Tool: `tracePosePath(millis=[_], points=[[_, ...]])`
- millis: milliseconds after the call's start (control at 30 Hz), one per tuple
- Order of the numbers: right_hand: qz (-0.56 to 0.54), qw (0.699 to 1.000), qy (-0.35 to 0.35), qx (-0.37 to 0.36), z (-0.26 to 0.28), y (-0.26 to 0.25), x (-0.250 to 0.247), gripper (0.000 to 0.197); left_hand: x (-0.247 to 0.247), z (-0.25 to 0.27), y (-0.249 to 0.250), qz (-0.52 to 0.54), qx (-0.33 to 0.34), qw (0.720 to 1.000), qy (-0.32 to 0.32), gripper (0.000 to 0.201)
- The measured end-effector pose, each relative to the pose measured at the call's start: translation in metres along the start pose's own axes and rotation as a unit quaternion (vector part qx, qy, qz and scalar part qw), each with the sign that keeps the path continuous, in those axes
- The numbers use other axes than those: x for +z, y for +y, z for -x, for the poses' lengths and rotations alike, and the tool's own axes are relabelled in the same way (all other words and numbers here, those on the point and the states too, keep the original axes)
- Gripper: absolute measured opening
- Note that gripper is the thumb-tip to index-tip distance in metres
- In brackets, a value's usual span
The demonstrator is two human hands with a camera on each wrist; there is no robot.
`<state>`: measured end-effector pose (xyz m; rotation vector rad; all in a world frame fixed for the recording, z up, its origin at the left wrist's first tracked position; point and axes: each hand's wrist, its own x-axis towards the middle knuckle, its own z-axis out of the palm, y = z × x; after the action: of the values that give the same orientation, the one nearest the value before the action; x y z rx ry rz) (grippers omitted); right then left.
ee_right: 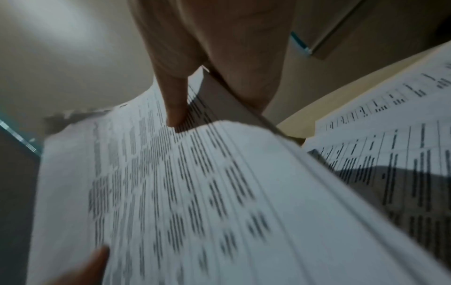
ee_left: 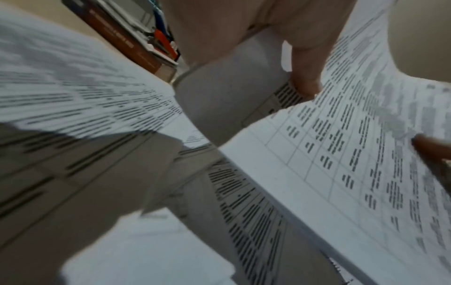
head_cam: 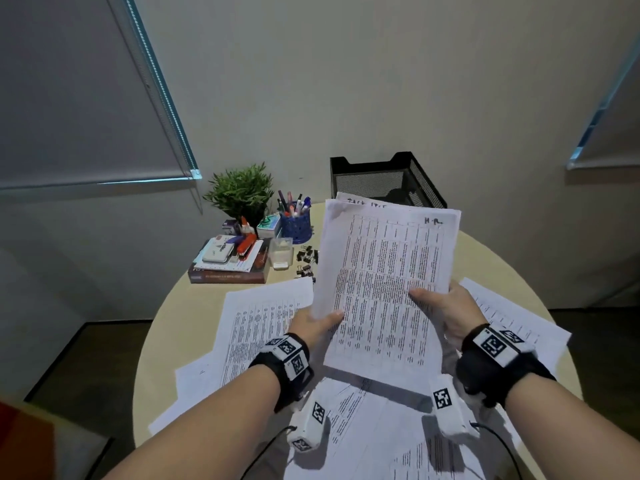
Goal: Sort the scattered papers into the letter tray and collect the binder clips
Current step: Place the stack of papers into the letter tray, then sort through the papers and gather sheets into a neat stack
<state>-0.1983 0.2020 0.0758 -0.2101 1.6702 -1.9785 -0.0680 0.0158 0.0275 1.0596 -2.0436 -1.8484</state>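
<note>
Here, head view: both hands lift one stack of papers (head_cam: pixel 384 285) over the round table (head_cam: pixel 485 258), tilted towards the black mesh letter tray (head_cam: pixel 420 183) at the far edge, probably to carry it there.
Left hand (head_cam: pixel 313 325): thumb on top, fingers beneath, pinching the stack's left edge to steady it.
Right hand (head_cam: pixel 446 311): thumb on the print, fingers hidden under the right edge.
Loose sheets (head_cam: pixel 263 327): spread flat over the table, not yet gathered.
Binder clips (head_cam: pixel 306 259): scattered beside the pen cup (head_cam: pixel 295 225), untouched.
Left wrist view: the left thumb (ee_left: pixel 305 77) presses the bowed stack; papers lie below.
Right wrist view: the right thumb (ee_right: pixel 174 108) clamps the page; the stack's layered edge suggests many sheets.
</note>
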Motion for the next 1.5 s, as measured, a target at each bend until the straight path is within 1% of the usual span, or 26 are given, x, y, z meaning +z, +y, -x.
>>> tracePosePath(millis=[100, 133, 200, 300, 367, 433, 500, 567, 600, 667, 733, 767, 800, 833, 900, 967, 1033, 1067, 1100, 1133, 1167, 1233, 1267, 1300, 1367, 1500], points=[[0.064, 0.997, -0.026, 0.027, -0.002, 0.002, -0.01, 0.036, 0.007, -0.007, 0.023, 0.032, 0.004, 0.999, 0.001, 0.019], [0.083, 0.995, -0.043, 0.032, -0.004, 0.002, -0.014, 0.038, 0.01, -0.012, 0.034, 0.063, 0.004, 0.998, 0.003, 0.018], [0.122, 0.989, -0.077, 0.037, -0.011, -0.002, -0.02, 0.043, 0.014, -0.024, 0.054, 0.112, 0.006, 0.993, 0.018, 0.023], [0.147, 0.985, -0.081, 0.043, -0.033, -0.025, -0.024, 0.04, 0.019, -0.051, 0.081, 0.093, 0.013, 0.995, 0.033, 0.025], [0.133, 0.988, -0.06, 0.051, -0.053, -0.044, -0.023, 0.035, 0.021, -0.069, 0.102, 0.05, 0.016, 0.999, 0.007, 0.034], [0.128, 0.989, -0.051, 0.053, -0.075, -0.059, -0.022, 0.033, 0.021, -0.086, 0.121, 0.0, 0.002, 0.999, -0.053, 0.03], [0.137, 0.988, -0.043, 0.05, -0.096, -0.07, -0.019, 0.031, 0.018, -0.096, 0.137, -0.045, -0.03, 0.995, -0.081, 0.025], [0.129, 0.99, -0.033, 0.051, -0.116, -0.078, -0.016, 0.029, 0.016, -0.104, 0.142, -0.028, -0.068, 0.992, -0.102, 0.025], [0.124, 0.99, -0.03, 0.052, -0.127, -0.08, -0.015, 0.029, 0.016, -0.109, 0.142, -0.022, -0.067, 0.992, -0.101, 0.028], [0.116, 0.991, -0.03, 0.062, -0.147, -0.08, -0.013, 0.036, 0.02, -0.119, 0.142, -0.017, -0.053, 0.996, -0.071, 0.033], [0.107, 0.991, -0.02, 0.074, -0.164, -0.076, -0.012, 0.043, 0.027, -0.129, 0.14, -0.032, -0.043, 0.998, -0.031, 0.023], [0.106, 0.991, -0.01, 0.078, -0.173, -0.071, -0.013, 0.045, 0.031, -0.134, 0.138, -0.063, -0.037, 0.997, -0.005, 0.016], [0.124, 0.989, -0.001, 0.079, -0.18, -0.066, -0.013, 0.045, 0.034, -0.139, 0.134, -0.122, -0.022, 0.992, 0.022, 0.013], [0.164, 0.984, 0.011, 0.074, -0.185, -0.062, -0.013, 0.044, 0.036, -0.142, 0.132, -0.199, 0.001, 0.979, 0.048, 0.013], [0.297, 0.952, 0.046, 0.058, -0.194, -0.054, -0.016, 0.037, 0.039, -0.142, 0.129, -0.344, 0.036, 0.935, 0.083, 0.006], [0.435, 0.897, 0.066, 0.033, -0.195, -0.055, -0.015, 0.025, 0.04, -0.145, 0.126, -0.416, 0.049, 0.901, 0.11, 0.014], [0.559, 0.826, 0.063, 0.005, -0.186, -0.062, -0.013, 0.012, 0.037, -0.145, 0.123, -0.431, 0.056, 0.892, 0.123, 0.017], [0.607, 0.792, 0.062, -0.011, -0.181, -0.065, -0.011, 0.014, 0.035, -0.143, 0.122, -0.436, 0.057, 0.889, 0.126, 0.02], [0.631, 0.773, 0.062, -0.029, -0.176, -0.065, -0.012, 0.016, 0.032, -0.141, 0.119, -0.434, 0.059, 0.89, 0.127, 0.023], [0.642, 0.763, 0.059, -0.043, -0.17, -0.065, -0.014, 0.018, 0.029, -0.137, 0.114, -0.428, 0.057, 0.893, 0.125, 0.026], [0.641, 0.763, 0.055, -0.061, -0.167, -0.065, -0.016, 0.019, 0.027, -0.134, 0.111, -0.414, 0.057, 0.9, 0.126, 0.027], [0.617, 0.78, 0.056, -0.088, -0.157, -0.064, -0.022, 0.016, 0.023, -0.123, 0.102, -0.38, 0.071, 0.913, 0.13, 0.024], [0.609, 0.785, 0.054, -0.098, -0.151, -0.064, -0.025, 0.02, 0.021, -0.118, 0.098, -0.367, 0.08, 0.917, 0.131, 0.024], [0.604, 0.788, 0.052, -0.105, -0.143, -0.062, -0.027, 0.03, 0.02, -0.111, 0.091, -0.356, 0.082, 0.922, 0.125, 0.025], [0.585, 0.801, 0.05, -0.117, -0.127, -0.06, -0.029, 0.043, 0.016, -0.096, 0.079, -0.327, 0.076, 0.936, 0.11, 0.023], [0.516, 0.845, 0.032, -0.135, -0.083, -0.044, -0.029, 0.042, 0.007, -0.061, 0.043, -0.233, 0.059, 0.965, 0.104, 0.012]])
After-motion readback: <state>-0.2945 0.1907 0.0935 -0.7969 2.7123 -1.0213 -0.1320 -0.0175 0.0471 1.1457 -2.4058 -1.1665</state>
